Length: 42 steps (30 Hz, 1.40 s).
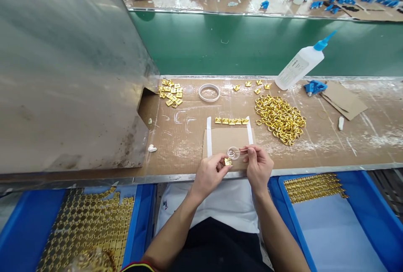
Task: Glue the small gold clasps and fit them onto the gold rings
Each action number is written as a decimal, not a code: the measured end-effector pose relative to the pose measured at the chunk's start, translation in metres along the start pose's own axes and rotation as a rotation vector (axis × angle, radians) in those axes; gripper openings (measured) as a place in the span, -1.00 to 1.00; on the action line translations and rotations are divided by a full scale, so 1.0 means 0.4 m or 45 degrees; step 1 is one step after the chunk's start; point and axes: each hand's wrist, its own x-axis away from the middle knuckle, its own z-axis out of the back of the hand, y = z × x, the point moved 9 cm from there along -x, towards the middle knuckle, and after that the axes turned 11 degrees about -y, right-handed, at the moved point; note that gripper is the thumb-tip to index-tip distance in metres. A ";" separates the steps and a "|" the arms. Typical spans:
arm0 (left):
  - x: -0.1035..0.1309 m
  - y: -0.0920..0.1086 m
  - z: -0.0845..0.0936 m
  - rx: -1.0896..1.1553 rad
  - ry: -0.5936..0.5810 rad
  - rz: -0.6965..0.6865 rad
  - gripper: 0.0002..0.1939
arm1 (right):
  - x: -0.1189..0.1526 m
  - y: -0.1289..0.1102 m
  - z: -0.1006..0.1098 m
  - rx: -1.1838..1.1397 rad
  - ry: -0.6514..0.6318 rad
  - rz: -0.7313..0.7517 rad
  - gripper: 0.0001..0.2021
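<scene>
My left hand [210,175] pinches a small shiny gold square piece [228,161] near the bench's front edge. Between the fingertips of my right hand [259,167] is a thin stick [243,150], its tip over or in a small clear round cup [233,158]. The cup stands on a cardboard sheet [226,137] held by white tape strips. Beyond it, several gold square pieces [232,121] lie in a row. A heap of gold rings [280,116] is to the right, and more gold pieces [171,91] lie at the back left.
A tape roll [209,99] and a tilted white squeeze bottle [299,68] are at the back. A metal panel [72,79] blocks the left. Blue trays [146,205] with gold parts flank my lap. Across the green divider [220,41], other people work.
</scene>
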 end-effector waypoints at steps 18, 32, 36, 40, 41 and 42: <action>0.003 0.002 -0.007 -0.058 -0.019 -0.014 -0.86 | 0.086 -0.055 -0.035 0.344 -0.174 0.478 -0.81; 0.002 0.007 -0.007 -0.070 -0.014 -0.034 -0.90 | 0.100 -0.095 -0.049 0.409 -0.182 0.664 -0.80; 0.003 0.008 -0.005 -0.062 -0.002 -0.055 -0.89 | 0.100 -0.098 -0.050 0.371 -0.212 0.682 -0.82; 0.004 0.001 -0.007 -0.064 -0.004 -0.050 -0.85 | 0.097 -0.097 -0.054 0.347 -0.260 0.678 -0.81; 0.005 0.000 -0.008 -0.063 -0.005 -0.046 -0.84 | 0.097 -0.097 -0.053 0.343 -0.262 0.672 -0.81; 0.005 -0.001 -0.008 -0.062 -0.007 -0.041 -0.84 | 0.097 -0.096 -0.053 0.344 -0.258 0.668 -0.82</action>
